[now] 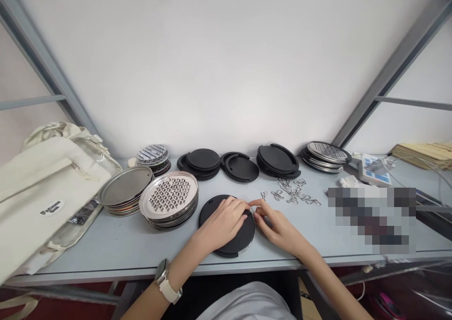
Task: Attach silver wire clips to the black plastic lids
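On the table in front of me lies a round black plastic holder [215,240] with a strip of shiny metal showing along its lower right edge. My left hand [229,219] rests over it, palm down, fingers bent and pressed on its upper right part. At that same edge my right hand [271,223] has thumb and index finger nearly together on a thin wire piece, mostly hidden by the fingers. Several bent wire clips [293,190] lie loose just beyond the right hand. Both sets of fingertips almost meet.
Left of the holder stand stacks of metal grater discs [169,195] and plain metal discs [125,186]. Black holders [203,160] are piled along the wall. Another grater stack [326,153] sits back right. A cream bag [52,183] covers the left end; wooden boards [423,155] lie far right.
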`<control>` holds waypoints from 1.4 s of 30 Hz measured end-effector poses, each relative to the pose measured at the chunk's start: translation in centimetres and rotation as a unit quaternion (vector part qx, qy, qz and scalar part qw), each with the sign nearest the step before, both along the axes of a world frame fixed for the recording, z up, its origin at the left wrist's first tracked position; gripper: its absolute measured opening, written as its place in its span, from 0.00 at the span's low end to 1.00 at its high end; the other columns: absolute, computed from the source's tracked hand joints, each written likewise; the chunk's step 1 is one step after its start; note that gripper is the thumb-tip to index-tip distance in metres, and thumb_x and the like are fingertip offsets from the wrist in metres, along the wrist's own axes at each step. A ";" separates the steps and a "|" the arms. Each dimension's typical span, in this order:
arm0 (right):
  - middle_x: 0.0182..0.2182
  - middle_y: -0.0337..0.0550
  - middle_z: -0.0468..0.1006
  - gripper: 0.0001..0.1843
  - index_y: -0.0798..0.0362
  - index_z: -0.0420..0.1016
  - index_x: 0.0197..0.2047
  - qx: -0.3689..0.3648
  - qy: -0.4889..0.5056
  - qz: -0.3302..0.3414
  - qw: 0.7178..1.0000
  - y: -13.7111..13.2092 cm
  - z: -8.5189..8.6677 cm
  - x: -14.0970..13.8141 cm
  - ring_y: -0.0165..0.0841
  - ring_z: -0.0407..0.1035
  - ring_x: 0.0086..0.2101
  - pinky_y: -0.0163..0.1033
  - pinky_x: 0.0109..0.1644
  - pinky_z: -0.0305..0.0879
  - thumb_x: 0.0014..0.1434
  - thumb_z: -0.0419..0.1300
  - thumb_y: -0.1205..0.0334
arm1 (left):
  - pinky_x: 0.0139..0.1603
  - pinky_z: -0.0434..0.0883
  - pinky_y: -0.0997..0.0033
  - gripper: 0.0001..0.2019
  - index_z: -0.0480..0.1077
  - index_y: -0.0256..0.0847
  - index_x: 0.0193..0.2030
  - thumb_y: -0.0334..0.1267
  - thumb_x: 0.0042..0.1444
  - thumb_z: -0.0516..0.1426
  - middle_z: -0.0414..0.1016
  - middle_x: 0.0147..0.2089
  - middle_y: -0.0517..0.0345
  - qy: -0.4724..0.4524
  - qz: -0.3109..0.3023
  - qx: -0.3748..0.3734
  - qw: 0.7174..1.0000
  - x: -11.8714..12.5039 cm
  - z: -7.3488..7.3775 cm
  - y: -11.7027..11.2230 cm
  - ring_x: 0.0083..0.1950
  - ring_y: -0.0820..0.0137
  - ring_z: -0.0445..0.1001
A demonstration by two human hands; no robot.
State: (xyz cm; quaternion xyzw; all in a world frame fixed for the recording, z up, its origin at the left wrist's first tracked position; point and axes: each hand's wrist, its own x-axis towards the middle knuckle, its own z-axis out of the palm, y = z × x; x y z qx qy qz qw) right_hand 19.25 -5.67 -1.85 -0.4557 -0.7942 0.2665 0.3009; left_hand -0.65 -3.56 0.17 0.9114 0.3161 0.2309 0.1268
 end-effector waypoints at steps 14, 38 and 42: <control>0.28 0.35 0.65 0.18 0.51 0.54 0.59 -0.018 0.015 0.025 0.999 -0.1 0.2 0.0 0.30 0.61 0.27 0.34 0.33 0.59 0.67 0.46 0.62 | 0.55 0.66 0.60 0.08 0.64 0.42 0.49 0.32 0.65 0.48 0.70 0.51 0.55 -0.005 0.002 -0.006 1.000 0.1 0.0 0.1 0.53 0.64 0.66; 0.23 0.32 0.61 0.10 0.50 0.58 0.34 -0.030 -0.023 -0.020 0.999 0.4 -0.4 0.1 0.29 0.56 0.24 0.34 0.30 0.53 0.68 0.44 0.58 | 0.53 0.66 0.60 0.09 0.64 0.40 0.50 0.32 0.65 0.48 0.70 0.49 0.54 0.015 0.006 -0.006 1.000 0.0 -0.2 0.3 0.51 0.64 0.66; 0.25 0.33 0.62 0.12 0.50 0.56 0.32 -0.010 -0.048 -0.017 0.999 0.5 -0.3 0.1 0.30 0.58 0.25 0.35 0.32 0.54 0.69 0.42 0.60 | 0.54 0.66 0.59 0.09 0.64 0.40 0.51 0.33 0.66 0.47 0.70 0.49 0.53 0.018 0.008 0.001 1.000 0.0 -0.3 0.3 0.51 0.63 0.66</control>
